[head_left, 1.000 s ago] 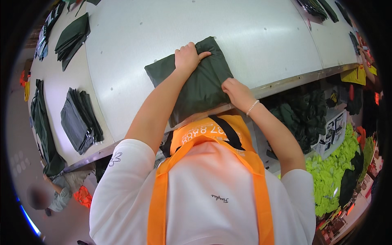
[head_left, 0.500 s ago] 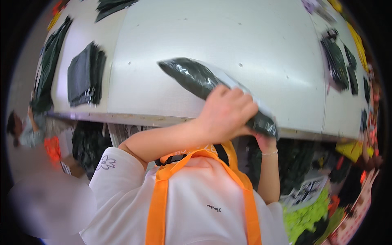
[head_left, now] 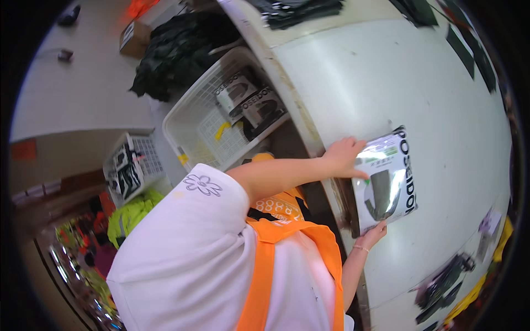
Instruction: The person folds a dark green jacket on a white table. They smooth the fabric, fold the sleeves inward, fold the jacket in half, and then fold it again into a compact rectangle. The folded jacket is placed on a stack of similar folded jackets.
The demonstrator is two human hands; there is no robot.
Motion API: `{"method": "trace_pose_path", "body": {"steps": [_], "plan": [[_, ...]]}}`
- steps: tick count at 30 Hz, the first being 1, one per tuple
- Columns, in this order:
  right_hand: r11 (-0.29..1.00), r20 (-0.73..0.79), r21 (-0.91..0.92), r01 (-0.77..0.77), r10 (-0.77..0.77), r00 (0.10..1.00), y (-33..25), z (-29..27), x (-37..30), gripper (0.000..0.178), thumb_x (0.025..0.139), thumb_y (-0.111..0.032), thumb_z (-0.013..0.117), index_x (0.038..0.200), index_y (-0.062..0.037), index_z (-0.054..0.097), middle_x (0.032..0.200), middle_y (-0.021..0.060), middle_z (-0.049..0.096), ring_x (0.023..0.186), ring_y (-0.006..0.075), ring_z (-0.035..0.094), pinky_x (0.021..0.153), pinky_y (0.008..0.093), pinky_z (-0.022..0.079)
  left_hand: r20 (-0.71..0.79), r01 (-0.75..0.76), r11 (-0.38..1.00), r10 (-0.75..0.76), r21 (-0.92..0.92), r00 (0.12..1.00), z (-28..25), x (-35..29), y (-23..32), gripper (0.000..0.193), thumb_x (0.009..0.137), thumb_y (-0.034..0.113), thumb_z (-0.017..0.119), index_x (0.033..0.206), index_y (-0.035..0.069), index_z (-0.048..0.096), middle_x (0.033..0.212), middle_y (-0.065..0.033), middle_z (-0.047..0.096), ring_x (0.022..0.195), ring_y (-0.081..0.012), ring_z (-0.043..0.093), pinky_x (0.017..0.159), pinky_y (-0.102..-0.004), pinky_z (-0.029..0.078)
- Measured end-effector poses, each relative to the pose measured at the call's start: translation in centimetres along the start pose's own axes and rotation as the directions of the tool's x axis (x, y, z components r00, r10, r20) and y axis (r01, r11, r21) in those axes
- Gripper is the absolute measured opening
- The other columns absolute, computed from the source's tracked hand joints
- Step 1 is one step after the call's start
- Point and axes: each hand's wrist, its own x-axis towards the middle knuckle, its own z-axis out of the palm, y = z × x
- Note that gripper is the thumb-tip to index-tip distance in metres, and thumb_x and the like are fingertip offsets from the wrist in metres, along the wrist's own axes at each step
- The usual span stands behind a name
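A flat, plastic-wrapped package (head_left: 381, 154), white with black lettering and a picture of a dark item, is held at the edge of the white table (head_left: 342, 77). My left hand (head_left: 343, 158) grips its upper left corner, thumb over the front. Along the bottom edge my right hand (head_left: 373, 236), with a bracelet at the wrist, pinches the package; part of its fingers is hidden beneath. Glare covers some of the shiny front.
Beside the table is a white plastic basket (head_left: 178, 118) with similar packages (head_left: 259, 107) in it. A second white basket (head_left: 149, 154) lies farther left. Dark bundled material (head_left: 182, 52) and a cardboard box (head_left: 135, 39) sit behind. Dark folded pieces (head_left: 301, 12) rest on the table.
My view and body have turned left, bringing the baskets into sight. The package has been turned so its printed front shows, and my left hand has shifted from its middle to a corner.
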Motion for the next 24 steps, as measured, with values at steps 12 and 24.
{"method": "trace_pose_path", "body": {"steps": [12, 24], "plan": [[0.646, 0.791, -0.387, 0.658, -0.134, 0.597, -0.9, 25.4, -14.4, 0.067, 0.082, -0.027, 0.068, 0.133, 0.0041, 0.038, 0.125, 0.0205, 0.053, 0.116, 0.0272, 0.050, 0.099, 0.0339, 0.037, -0.283, 0.450, 0.654, -0.708, -0.608, 0.648, -14.6, -25.4, -17.1, 0.086, 0.074, 0.035, 0.074, 0.134, -0.002, 0.026, 0.123, -0.0244, 0.050, 0.114, -0.0332, 0.052, 0.095, -0.0383, 0.041], [0.187, 0.919, -0.389, 0.902, 0.019, 0.393, 3.5, 44.7, -16.1, 0.085, 0.086, -0.051, 0.055, 0.144, -0.0011, 0.016, 0.140, 0.0243, 0.033, 0.122, 0.0460, 0.038, 0.100, 0.0492, 0.035, 0.462, 0.753, 0.324, -0.631, -0.573, 0.623, -14.3, -26.0, -36.6, 0.110, 0.082, 0.065, 0.050, 0.142, -0.009, -0.006, 0.152, -0.0230, -0.001, 0.141, -0.0372, 0.002, 0.114, -0.0337, 0.009]]}}
